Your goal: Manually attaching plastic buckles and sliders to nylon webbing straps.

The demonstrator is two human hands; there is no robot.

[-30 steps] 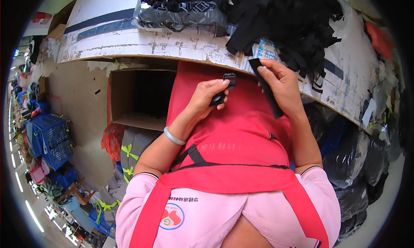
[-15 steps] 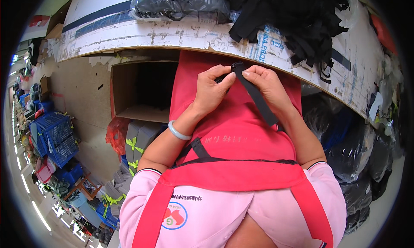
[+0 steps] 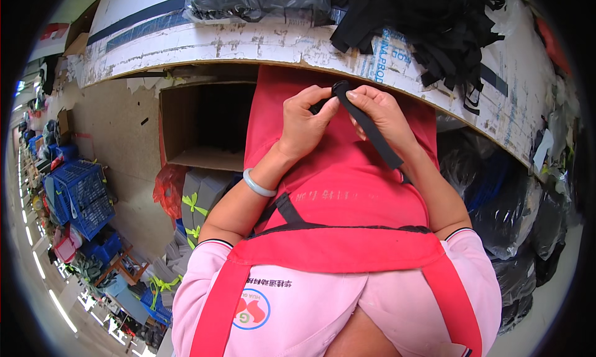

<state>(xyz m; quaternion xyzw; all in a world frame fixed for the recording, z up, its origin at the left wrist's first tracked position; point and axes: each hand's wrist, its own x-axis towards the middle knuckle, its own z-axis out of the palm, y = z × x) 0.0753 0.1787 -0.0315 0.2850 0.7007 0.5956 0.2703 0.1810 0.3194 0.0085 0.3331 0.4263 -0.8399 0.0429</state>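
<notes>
Both of my hands are in front of the red apron [image 3: 347, 208], close to the table's near edge. My left hand [image 3: 304, 122] is closed, with thumb and fingers pinching a small black buckle [image 3: 339, 87]. A black webbing strap [image 3: 376, 136] runs from that buckle toward my right forearm, its loose end hanging down. My right hand [image 3: 386, 118] pinches the strap beside the buckle, thumb on top. How the strap passes through the buckle is hidden by the fingers.
On the cardboard-covered table [image 3: 248, 49] lie a clear bag of black buckles [image 3: 257, 8] and a heap of black straps [image 3: 422, 28]. Under it stands an open cardboard box [image 3: 202, 159]. Bagged black goods [image 3: 506, 217] fill the right side. Blue crates [image 3: 77, 198] stand far left.
The strap's loose end has shifted slightly up and right. My right-hand fingers have curled further around the strap near the buckle. My left hand keeps its pinch.
</notes>
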